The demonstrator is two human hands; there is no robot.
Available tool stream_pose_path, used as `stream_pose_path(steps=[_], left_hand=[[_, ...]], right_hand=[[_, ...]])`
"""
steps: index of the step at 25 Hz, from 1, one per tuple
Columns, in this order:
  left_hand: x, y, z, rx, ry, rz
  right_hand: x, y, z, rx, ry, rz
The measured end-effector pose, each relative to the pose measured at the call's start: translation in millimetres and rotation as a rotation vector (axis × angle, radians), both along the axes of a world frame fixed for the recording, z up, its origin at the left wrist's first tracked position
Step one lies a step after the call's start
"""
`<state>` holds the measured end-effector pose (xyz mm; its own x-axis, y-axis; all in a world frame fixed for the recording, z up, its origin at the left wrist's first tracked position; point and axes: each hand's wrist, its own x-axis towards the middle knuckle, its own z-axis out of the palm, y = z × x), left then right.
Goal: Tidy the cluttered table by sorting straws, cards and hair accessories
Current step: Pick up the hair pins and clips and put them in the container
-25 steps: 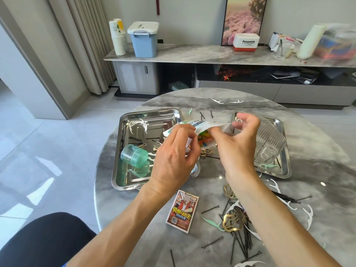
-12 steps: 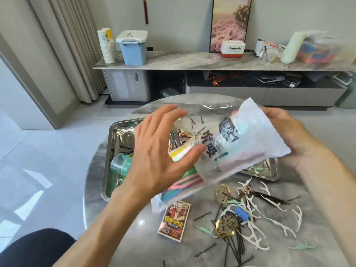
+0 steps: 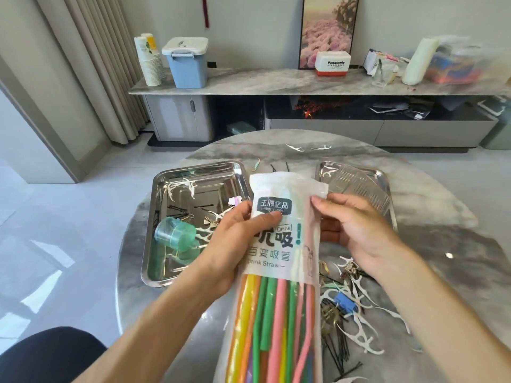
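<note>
I hold a long plastic straw bag (image 3: pixel 287 244) upright over the round marble table (image 3: pixel 431 225). Several coloured straws (image 3: pixel 273 322) show through its clear lower part. My left hand (image 3: pixel 235 244) grips the bag's left edge, thumb on the dark label. My right hand (image 3: pixel 356 230) pinches the right edge near the top, fingers behind the bag. Black hairpins (image 3: pixel 337 352), gold hair clips (image 3: pixel 329 316) and white floss picks (image 3: pixel 359 333) lie scattered at the right. The card box is hidden behind the bag.
A steel tray (image 3: pixel 163 261) at the left holds a green cup (image 3: pixel 177 236), hairpins and picks. A second steel tray (image 3: pixel 384 183) at the right holds a ribbed clear container (image 3: pixel 359 186). A dark seat (image 3: pixel 47 355) sits at the bottom left.
The bag went from crumpled and sideways between my hands to upright with its printed front facing me. My left hand, open half a second ago, now grips it.
</note>
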<state>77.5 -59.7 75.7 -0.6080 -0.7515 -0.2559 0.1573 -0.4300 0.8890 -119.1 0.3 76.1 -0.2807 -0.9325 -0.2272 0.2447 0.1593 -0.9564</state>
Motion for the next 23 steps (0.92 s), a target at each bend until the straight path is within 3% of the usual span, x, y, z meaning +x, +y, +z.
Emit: stream_pose_path(steps=[7,14,23], left_hand=[[-4.3,-1.9,-0.9,-0.036,-0.005,0.34],[0.1,-3.2,0.1,-0.175,-0.006,0.394],[5.9,-10.5,0.7,-0.046,0.031,0.346]], right_hand=[[22.8,0.6,-1.1,-0.038,0.067,-0.001],[31.6,0.9,9.0,-0.047,0.003,-0.089],[34.1,-1.2,7.9,-0.081,0.008,-0.186]])
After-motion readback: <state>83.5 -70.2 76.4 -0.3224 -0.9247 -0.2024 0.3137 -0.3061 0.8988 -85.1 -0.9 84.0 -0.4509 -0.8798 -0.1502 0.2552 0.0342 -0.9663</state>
